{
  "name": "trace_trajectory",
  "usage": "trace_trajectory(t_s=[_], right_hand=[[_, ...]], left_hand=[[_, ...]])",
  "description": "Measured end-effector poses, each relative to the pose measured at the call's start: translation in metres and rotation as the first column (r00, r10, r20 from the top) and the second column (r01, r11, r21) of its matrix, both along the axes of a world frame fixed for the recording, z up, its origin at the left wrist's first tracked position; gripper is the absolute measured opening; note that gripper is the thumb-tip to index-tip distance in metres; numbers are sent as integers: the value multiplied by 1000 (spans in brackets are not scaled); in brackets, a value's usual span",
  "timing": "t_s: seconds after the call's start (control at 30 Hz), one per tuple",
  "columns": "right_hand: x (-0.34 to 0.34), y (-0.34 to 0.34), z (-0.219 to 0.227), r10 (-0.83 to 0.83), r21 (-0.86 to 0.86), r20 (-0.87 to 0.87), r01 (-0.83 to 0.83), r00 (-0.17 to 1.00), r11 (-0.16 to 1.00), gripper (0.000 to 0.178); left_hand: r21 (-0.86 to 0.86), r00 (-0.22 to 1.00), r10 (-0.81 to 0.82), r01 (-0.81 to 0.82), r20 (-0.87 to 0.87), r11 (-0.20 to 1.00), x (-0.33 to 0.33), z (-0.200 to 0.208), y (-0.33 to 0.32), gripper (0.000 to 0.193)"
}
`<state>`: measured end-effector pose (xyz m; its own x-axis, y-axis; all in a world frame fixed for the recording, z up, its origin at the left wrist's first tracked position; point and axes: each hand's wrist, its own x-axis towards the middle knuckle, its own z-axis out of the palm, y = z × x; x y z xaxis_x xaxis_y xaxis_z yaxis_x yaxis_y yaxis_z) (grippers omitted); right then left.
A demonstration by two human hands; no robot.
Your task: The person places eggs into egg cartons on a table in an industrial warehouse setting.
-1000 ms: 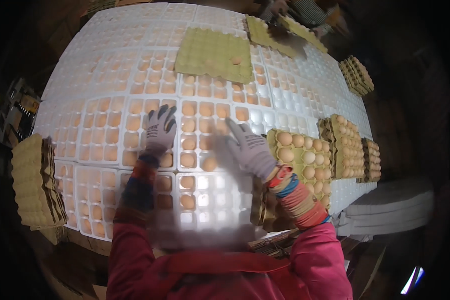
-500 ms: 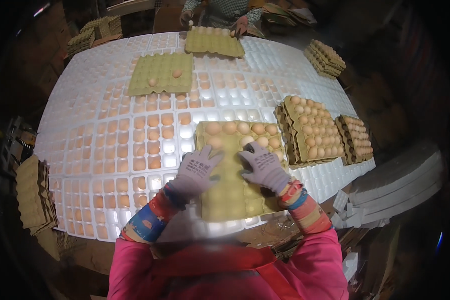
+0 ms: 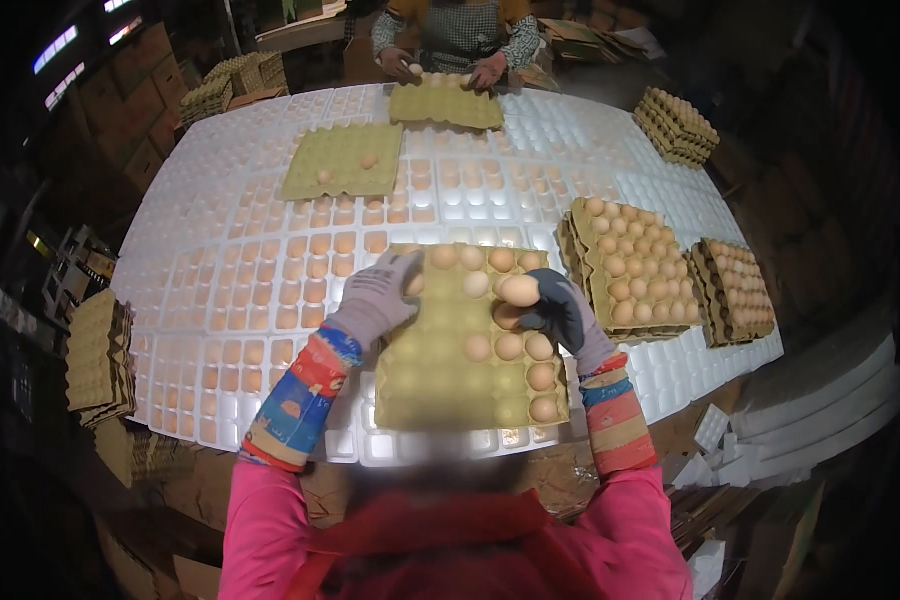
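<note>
A pulp egg tray point(image 3: 425, 380) lies in front of me, with brown eggs along its far row and down its right side. At its far left corner my left hand point(image 3: 378, 298), in a grey glove, has thumb and fingers around an egg point(image 3: 414, 284) that is partly covered. My right hand point(image 3: 570, 318), gloved with a dark palm, is closed on an egg point(image 3: 518, 291) above the tray's right half. A second egg point(image 3: 507, 317) shows just under it, against the fingers; I cannot tell whether it is held or sits in the tray.
White plastic trays point(image 3: 315, 245) of eggs cover the table. Stacked full pulp trays point(image 3: 635, 270) stand to the right, with another stack point(image 3: 735, 290) beyond. A pulp tray point(image 3: 340, 160) with two eggs lies farther off. Across the table a person point(image 3: 460, 45) handles another tray point(image 3: 445, 105).
Several eggs now sit in the tray's right side. My right hand has turned and moved right, closing on an egg. My left hand has shifted up and left. The view has tilted slightly.
</note>
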<state>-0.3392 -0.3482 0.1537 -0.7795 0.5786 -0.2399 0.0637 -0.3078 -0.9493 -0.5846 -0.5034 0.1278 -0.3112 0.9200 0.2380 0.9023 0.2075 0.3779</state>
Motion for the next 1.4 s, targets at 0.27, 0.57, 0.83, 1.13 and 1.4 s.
trace_trajectory(t_s=[0.27, 0.57, 0.83, 1.13, 1.4], right_hand=[[-17, -61, -6, -41, 813, 575, -577, 817, -83, 32], [1, 14, 16, 195, 128, 67, -202, 979, 971, 52], [-76, -17, -2, -381, 801, 547, -599, 746, -23, 47], [-57, -85, 13, -166, 980, 124, -95, 978, 173, 46], [-202, -302, -79, 97, 881, 460, -468, 882, 72, 29]], left_hand=[[174, 166, -140, -211, 976, 962, -75, -42, -4, 44], [-70, 971, 178, -191, -161, 979, -46, -3, 46, 59], [-17, 903, 304, -314, 303, 949, -35, -16, 27, 39], [-209, 580, 735, -717, 350, 665, -61, -75, -296, 52], [-284, 759, 601, -536, 250, 795, -69, -97, -335, 45]])
